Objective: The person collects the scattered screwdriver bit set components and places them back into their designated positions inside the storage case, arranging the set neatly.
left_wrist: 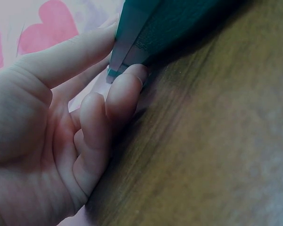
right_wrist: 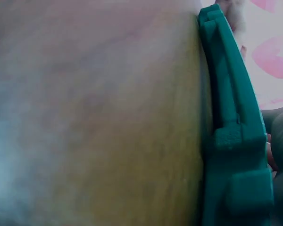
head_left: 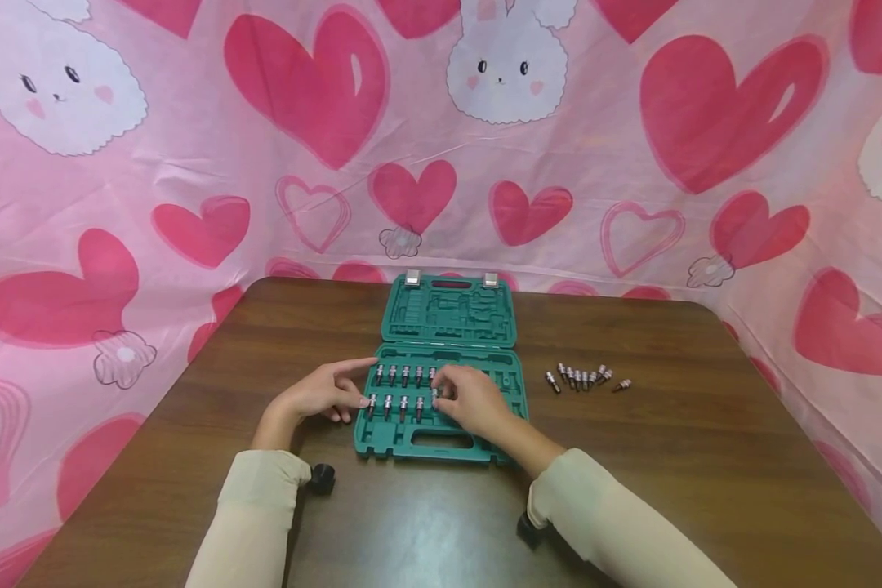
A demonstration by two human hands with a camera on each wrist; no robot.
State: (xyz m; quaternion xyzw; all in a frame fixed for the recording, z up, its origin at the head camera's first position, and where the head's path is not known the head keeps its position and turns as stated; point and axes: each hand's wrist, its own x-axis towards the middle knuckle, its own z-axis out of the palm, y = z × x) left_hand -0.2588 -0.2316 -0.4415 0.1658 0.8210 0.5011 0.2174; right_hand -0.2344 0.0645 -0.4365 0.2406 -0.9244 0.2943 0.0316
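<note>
A green tool case lies open on the table, its lid folded back. Two rows of bit sockets, silver with dark tips, stand in its lower half. My right hand reaches over the tray and pinches one bit socket between thumb and fingertips at the right end of the nearer row. At the case's left edge, my left hand holds on with thumb on the rim, index finger stretched toward the far corner. In the left wrist view, its other fingers curl beside the case's side.
Several loose bit sockets lie in a cluster on the wooden table, right of the case. The raised lid has moulded slots and two latches. A carry handle forms the case's near side. Pink heart-print cloth hangs behind.
</note>
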